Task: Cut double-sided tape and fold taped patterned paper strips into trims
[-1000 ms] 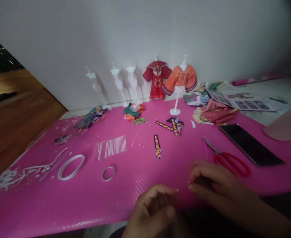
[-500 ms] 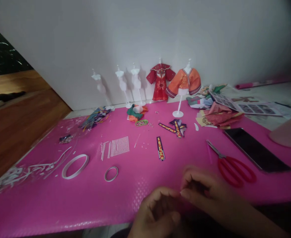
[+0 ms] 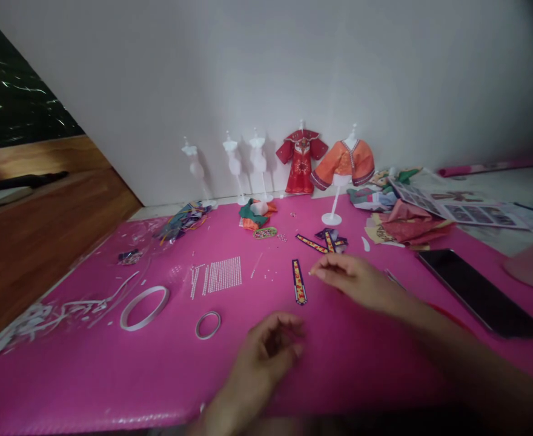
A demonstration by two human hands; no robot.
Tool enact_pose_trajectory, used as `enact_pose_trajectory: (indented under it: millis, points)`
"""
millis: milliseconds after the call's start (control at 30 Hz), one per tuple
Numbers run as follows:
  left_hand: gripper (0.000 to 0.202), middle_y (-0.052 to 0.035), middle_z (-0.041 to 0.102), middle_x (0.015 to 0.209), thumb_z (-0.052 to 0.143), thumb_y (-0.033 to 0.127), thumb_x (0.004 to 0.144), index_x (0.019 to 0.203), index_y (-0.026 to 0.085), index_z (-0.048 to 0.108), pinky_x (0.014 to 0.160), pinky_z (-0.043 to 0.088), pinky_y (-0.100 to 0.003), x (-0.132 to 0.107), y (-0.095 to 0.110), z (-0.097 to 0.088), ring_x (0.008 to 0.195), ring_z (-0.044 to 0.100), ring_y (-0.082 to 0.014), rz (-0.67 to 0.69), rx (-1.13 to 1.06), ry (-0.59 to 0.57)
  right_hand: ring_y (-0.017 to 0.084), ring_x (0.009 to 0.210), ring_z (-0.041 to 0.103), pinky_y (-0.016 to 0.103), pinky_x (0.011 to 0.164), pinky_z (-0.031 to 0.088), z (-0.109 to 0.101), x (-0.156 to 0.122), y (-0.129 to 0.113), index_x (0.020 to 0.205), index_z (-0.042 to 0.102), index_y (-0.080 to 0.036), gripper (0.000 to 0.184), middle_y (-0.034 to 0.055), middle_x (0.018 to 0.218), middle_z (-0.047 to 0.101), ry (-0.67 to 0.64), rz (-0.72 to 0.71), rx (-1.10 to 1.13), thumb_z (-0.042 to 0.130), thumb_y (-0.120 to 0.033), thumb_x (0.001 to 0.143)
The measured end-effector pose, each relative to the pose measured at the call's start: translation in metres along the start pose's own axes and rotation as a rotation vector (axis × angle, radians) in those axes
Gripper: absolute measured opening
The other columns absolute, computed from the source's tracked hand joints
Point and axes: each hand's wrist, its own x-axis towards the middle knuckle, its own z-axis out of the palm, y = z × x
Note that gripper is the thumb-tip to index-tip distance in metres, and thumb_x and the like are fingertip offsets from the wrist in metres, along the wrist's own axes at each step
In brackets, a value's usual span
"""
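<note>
My right hand [image 3: 355, 280] is stretched out over the pink mat [image 3: 112, 375]. Its fingertips are pinched together just right of a narrow patterned strip [image 3: 299, 281]; what they hold, if anything, is too small to make out. My left hand [image 3: 269, 351] hovers nearer to me with the fingers loosely curled, and its hollow is dark. More patterned strips [image 3: 323, 242] lie crossed beyond the right hand. A sheet of tiny gems [image 3: 216, 275] lies left of the single strip.
Two tape rings [image 3: 143, 307] [image 3: 208, 324] lie at the left. A dark phone [image 3: 480, 290] lies at the right, and red scissors [image 3: 448, 312] are mostly hidden behind my forearm. Doll mannequins, bare [image 3: 232, 160] and dressed [image 3: 346, 163], line the wall. Fabric scraps and leaflets [image 3: 412, 212] lie at the back right.
My hands have parted: the right one moved forward and left to the single strip, while the left stayed near me. The camera tilted, so the scene sits lower in view.
</note>
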Motion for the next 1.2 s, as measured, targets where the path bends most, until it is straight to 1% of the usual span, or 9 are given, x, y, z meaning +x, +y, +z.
enact_pose_trajectory:
  millis: [133,333,533,633,733,867,1000,1100,1200]
  points:
    - [0.017,-0.0046,0.068,0.089,0.067,0.021,0.074,0.091,0.017,0.067,0.075,0.043,-0.030,0.033,0.005,-0.014,0.081,0.058,-0.0190,0.055,0.186,0.021,0.016,0.083,0.064,0.033,0.080,0.052,0.011,0.062,0.031,0.091,0.063,-0.016,0.005,0.0024,0.086,0.067,0.048,0.040,-0.143,0.059,-0.013,0.089]
    - [0.021,-0.0048,0.065,0.089,0.061,0.016,0.073,0.094,0.015,0.065,0.066,0.040,-0.029,0.066,0.000,-0.023,0.072,0.054,-0.0170,0.070,0.310,-0.008,0.020,0.094,0.064,0.041,0.082,0.054,0.036,0.099,0.054,0.111,0.062,-0.017,0.024,0.0063,0.110,0.065,0.084,0.103,-0.316,0.061,-0.033,0.094]
    - [0.023,-0.0058,0.065,0.091,0.060,0.013,0.073,0.096,0.015,0.064,0.071,0.043,-0.032,0.082,-0.005,-0.031,0.077,0.057,-0.0187,0.087,0.272,0.008,0.017,0.082,0.064,0.037,0.074,0.055,0.043,0.106,0.062,0.106,0.063,-0.016,0.021,0.0037,0.099,0.065,0.103,0.075,-0.240,0.061,-0.033,0.094]
    - [0.025,-0.0080,0.065,0.096,0.060,0.015,0.075,0.100,0.015,0.062,0.079,0.046,-0.035,0.087,-0.009,-0.035,0.084,0.060,-0.0201,0.093,0.216,0.038,0.014,0.071,0.060,0.031,0.068,0.051,0.039,0.101,0.061,0.099,0.059,-0.016,0.012,-0.0012,0.081,0.062,0.110,0.008,-0.108,0.064,-0.022,0.089]
    - [0.030,-0.0123,0.065,0.112,0.060,0.018,0.078,0.107,0.015,0.059,0.092,0.045,-0.037,0.088,-0.013,-0.034,0.102,0.061,-0.0219,0.103,0.144,0.043,0.013,0.065,0.057,0.026,0.062,0.047,0.030,0.086,0.046,0.095,0.052,-0.020,0.020,-0.0048,0.072,0.057,0.080,-0.064,0.056,0.060,-0.012,0.080]
    - [0.048,-0.0149,0.061,0.129,0.071,0.020,0.073,0.118,0.016,0.056,0.102,0.042,-0.037,0.086,-0.014,-0.025,0.119,0.058,-0.0237,0.103,-0.076,-0.057,0.012,0.063,0.054,0.026,0.059,0.044,0.015,0.064,0.013,0.091,0.050,-0.022,0.016,-0.0055,0.072,0.054,0.029,-0.118,0.195,0.059,-0.023,0.078]
    - [0.033,-0.0072,0.073,0.101,0.077,0.023,0.070,0.101,0.017,0.067,0.086,0.047,-0.031,0.083,-0.011,-0.019,0.092,0.066,-0.0191,0.061,-0.186,-0.172,0.012,0.062,0.052,0.026,0.057,0.040,0.005,0.053,-0.011,0.086,0.051,-0.022,0.017,-0.0058,0.072,0.053,-0.002,-0.137,0.327,0.062,-0.021,0.074]
    - [0.014,-0.0013,0.073,0.075,0.077,0.023,0.068,0.079,0.015,0.072,0.068,0.044,-0.024,0.081,-0.012,-0.018,0.068,0.062,-0.0127,-0.047,-0.136,-0.150,0.012,0.064,0.052,0.026,0.059,0.040,0.004,0.055,-0.016,0.085,0.051,-0.022,0.018,-0.0056,0.072,0.054,-0.002,-0.144,0.373,0.064,-0.019,0.072]
    - [0.012,-0.0002,0.071,0.065,0.078,0.024,0.067,0.071,0.014,0.072,0.060,0.041,-0.022,0.080,-0.014,-0.019,0.058,0.058,-0.0102,-0.107,-0.116,-0.145,0.012,0.064,0.052,0.026,0.060,0.041,0.008,0.060,-0.016,0.085,0.052,-0.022,0.019,-0.0053,0.072,0.054,0.015,-0.147,0.373,0.064,-0.018,0.072]
